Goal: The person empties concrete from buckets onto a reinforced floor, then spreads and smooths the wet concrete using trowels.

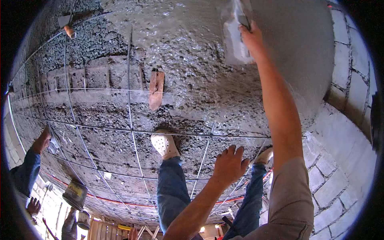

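Note:
My right hand (252,38) grips the handle of a steel finishing trowel (238,44), whose flat blade lies on wet grey concrete (292,60). Right of the blade the surface is smooth; to its left the concrete (180,52) is rough, wet and lumpy. My left hand (230,166) hangs above the rebar between my legs, its fingers apart and holding nothing. A reddish-brown flat strip (156,90), maybe wood, lies left of the trowel. My feet, in cream clogs (165,144), stand among the bars.
A steel rebar grid (132,130) crosses the coarse ground. Concrete block walls (330,180) stand at the right. Toward the lower left are another person's leg (28,168), a bucket (75,195) and a smaller pail (83,220). A red line (144,205) runs across the lower area.

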### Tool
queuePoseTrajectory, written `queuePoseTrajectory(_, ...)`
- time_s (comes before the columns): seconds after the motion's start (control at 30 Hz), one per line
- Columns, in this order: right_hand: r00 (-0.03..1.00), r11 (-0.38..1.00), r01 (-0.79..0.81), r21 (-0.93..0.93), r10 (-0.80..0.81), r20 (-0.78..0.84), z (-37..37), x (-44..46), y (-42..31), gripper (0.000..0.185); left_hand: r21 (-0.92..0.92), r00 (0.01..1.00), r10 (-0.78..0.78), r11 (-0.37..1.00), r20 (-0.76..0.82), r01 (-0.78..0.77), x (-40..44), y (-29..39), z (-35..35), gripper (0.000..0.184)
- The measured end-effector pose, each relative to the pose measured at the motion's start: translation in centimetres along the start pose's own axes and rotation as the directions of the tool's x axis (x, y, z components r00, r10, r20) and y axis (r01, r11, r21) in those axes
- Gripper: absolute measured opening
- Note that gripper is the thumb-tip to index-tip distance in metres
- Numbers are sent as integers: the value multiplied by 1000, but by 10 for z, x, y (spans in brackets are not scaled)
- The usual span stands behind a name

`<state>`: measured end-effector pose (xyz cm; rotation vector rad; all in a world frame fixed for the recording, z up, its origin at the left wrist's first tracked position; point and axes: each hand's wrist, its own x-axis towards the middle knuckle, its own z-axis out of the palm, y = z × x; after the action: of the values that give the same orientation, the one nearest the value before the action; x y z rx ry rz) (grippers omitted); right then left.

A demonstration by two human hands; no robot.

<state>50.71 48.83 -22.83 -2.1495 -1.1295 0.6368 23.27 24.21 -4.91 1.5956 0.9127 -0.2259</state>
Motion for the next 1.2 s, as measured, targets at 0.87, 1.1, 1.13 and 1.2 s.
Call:
queuePoseTrajectory(0.87, 790, 890, 436, -132, -308, 531, 45, -41, -66, 49, -23, 999, -49, 999, -7, 49, 1, -2, -5, 46)
queuePoseTrajectory(1.1, 594, 898, 434, 64, -339, 730, 30, -111, -69, 43, -25, 996, -68, 997, 60, 69, 6, 0, -1, 46)
queuePoseTrajectory(1.13, 551, 925, 373, 76, -286, 784, 27, -122, -70, 42, -17, 996, -54, 998, 73, 56, 6, 1, 0, 46)
queuePoseTrajectory(1.2, 556, 827, 532, 180, -501, 663, 20, -143, -60, 42, 24, 998, -57, 998, 36, 57, 5, 0, 4, 46)
